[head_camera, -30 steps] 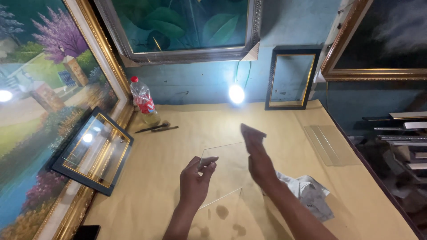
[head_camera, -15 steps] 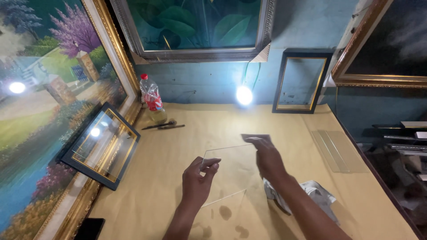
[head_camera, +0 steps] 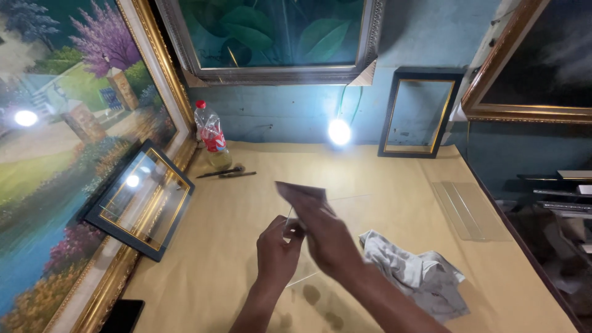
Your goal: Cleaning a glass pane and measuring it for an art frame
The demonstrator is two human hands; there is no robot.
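I hold a clear glass pane (head_camera: 354, 213) tilted above the brown paper-covered table (head_camera: 234, 234). My left hand (head_camera: 277, 253) pinches the pane's left edge between thumb and fingers. My right hand (head_camera: 317, 225) lies flat across the pane's face, its fingers pointing up and to the left, with nothing in it. The pane's lower part is hard to see behind my forearms.
A crumpled grey cloth (head_camera: 413, 271) lies right of my hands. A small black-and-gold frame (head_camera: 139, 197) leans at the left, a plastic bottle (head_camera: 213, 135) and two dark tools (head_camera: 225, 174) sit behind. An empty frame (head_camera: 419, 111), a bright lamp (head_camera: 339, 131), a glass strip (head_camera: 468, 209) and large paintings surround the table.
My right hand has swept from the pane's right side across its face to the upper left. My left hand kept its grip on the left edge.
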